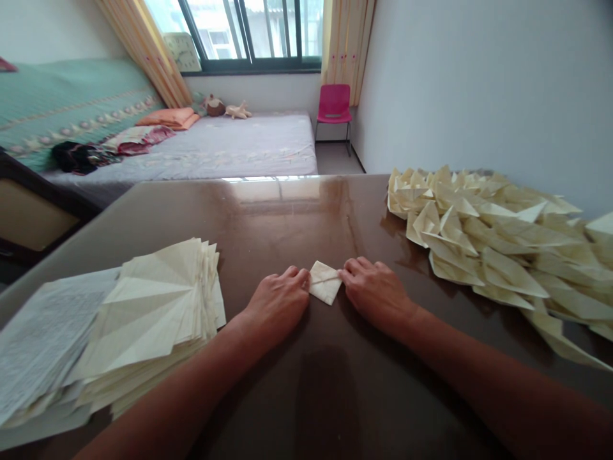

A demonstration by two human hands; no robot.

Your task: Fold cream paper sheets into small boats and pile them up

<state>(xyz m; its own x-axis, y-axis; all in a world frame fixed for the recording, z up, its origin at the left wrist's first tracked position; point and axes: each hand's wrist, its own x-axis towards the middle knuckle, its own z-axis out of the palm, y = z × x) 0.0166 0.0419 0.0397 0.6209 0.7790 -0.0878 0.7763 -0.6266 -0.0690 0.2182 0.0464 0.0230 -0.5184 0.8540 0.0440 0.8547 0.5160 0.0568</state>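
Note:
A small folded paper [326,291], cream-coloured and roughly diamond-shaped with a crease across its middle, is at the centre of the brown table. My left hand [282,297] pinches its left corner, fingers curled together. At the opposite corner, my right hand [376,291] grips the paper between thumb and fingers. Both hands rest low over the tabletop, and my fingertips hide the paper's two side corners. Left of my left forearm lies a stack of creased cream paper sheets [148,300].
Folded paper boats [479,236] are heaped along the table's right side by the wall. Printed sheets [52,332] lie under the cream stack at left. Beyond the glossy brown table [268,223] stand a bed [258,140] and a pink chair [334,103].

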